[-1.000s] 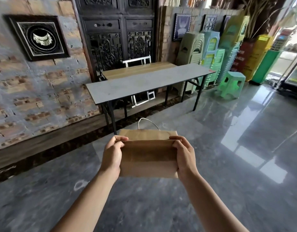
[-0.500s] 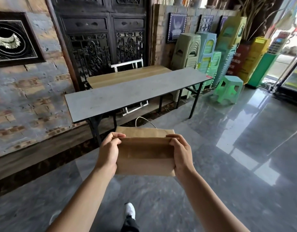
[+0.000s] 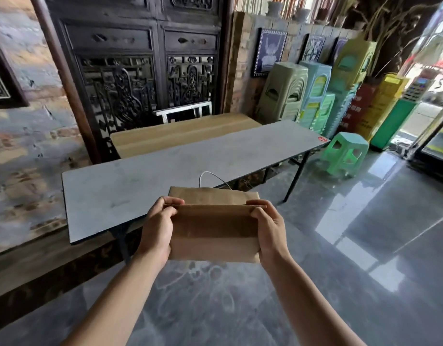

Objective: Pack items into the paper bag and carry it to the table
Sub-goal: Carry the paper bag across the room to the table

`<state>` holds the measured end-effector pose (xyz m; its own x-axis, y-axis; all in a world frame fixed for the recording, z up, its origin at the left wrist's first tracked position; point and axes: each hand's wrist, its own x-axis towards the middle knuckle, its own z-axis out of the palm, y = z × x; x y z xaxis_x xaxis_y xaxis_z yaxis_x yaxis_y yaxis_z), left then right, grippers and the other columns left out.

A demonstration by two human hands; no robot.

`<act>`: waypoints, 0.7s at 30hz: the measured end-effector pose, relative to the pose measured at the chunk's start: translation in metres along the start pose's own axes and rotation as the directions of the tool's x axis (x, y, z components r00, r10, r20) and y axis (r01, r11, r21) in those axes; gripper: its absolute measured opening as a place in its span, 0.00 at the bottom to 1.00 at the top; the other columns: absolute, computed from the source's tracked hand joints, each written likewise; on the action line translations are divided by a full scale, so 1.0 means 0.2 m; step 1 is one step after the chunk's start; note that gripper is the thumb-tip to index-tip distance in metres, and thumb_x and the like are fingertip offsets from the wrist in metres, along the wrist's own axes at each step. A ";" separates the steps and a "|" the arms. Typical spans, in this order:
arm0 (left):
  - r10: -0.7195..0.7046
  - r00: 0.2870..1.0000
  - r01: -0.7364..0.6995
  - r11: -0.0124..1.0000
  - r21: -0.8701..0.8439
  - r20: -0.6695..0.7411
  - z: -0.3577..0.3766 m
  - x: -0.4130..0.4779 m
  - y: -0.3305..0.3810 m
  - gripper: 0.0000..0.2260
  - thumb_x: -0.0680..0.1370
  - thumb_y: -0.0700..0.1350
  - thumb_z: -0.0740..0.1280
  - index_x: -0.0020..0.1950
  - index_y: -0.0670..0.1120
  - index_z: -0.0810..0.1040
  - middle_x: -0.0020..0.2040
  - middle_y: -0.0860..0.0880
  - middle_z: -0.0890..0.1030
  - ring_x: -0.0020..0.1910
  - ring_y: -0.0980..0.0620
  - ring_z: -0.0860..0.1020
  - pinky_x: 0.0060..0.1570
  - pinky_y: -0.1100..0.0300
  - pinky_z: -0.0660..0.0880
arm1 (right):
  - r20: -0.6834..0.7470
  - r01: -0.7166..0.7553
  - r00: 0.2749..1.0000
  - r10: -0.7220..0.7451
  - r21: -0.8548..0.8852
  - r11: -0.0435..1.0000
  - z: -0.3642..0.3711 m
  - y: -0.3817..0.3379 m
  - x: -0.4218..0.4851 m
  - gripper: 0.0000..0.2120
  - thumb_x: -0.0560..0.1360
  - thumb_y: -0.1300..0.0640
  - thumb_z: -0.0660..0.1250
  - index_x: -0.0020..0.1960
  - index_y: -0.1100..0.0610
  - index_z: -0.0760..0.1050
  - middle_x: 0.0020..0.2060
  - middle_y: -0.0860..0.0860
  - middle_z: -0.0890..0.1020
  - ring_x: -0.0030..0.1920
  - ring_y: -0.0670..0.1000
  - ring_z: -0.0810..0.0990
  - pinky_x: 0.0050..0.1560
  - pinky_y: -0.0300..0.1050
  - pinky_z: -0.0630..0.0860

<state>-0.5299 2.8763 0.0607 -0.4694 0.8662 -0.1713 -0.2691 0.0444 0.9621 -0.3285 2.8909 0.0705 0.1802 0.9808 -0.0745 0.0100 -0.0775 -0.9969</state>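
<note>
A brown paper bag point(image 3: 214, 232) with its top folded over hangs in the air in front of me, a white cord handle point(image 3: 210, 177) sticking up behind it. My left hand point(image 3: 158, 228) grips the bag's left side and my right hand point(image 3: 268, 232) grips its right side. What is inside the bag is hidden. The long grey table point(image 3: 165, 168) stands just beyond the bag, its near edge level with my hands.
A wooden-topped table point(image 3: 183, 134) stands behind the grey one against a dark carved door. Stacked plastic stools point(image 3: 315, 96) line the right wall, and a single green stool point(image 3: 345, 153) sits on the glossy floor by the table's right end. A brick wall runs along the left.
I have come closer to the grey table, which now fills more of the view. Both hands keep the same grip on the bag.
</note>
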 end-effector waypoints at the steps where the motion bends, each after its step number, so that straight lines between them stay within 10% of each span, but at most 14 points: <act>1: -0.005 1.000 0.005 1.000 0.009 -0.004 0.02 0.06 0.01 0.15 0.73 0.34 0.57 0.36 0.49 0.78 0.39 0.45 0.80 0.41 0.45 0.75 0.37 0.55 0.71 | -0.009 -0.013 1.000 0.013 -0.003 1.000 0.03 0.00 0.06 0.11 0.64 0.55 0.63 0.42 0.50 0.82 0.31 0.42 0.80 0.37 0.45 0.74 0.38 0.43 0.69; 21: 0.054 0.994 -0.042 0.991 0.126 -0.091 0.67 1.23 0.10 0.12 0.68 0.39 0.61 0.34 0.53 0.81 0.43 0.45 0.81 0.45 0.42 0.76 0.44 0.49 0.71 | 0.113 -0.046 0.993 0.039 0.057 0.997 0.33 -0.07 1.47 0.12 0.64 0.56 0.63 0.42 0.50 0.83 0.33 0.43 0.82 0.36 0.42 0.76 0.38 0.41 0.71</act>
<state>-0.5371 3.1567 0.0674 -0.5579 0.8184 -0.1376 -0.1407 0.0701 0.9876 -0.3402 3.1918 0.0602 0.0681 0.9910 -0.1156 -0.0544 -0.1120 -0.9922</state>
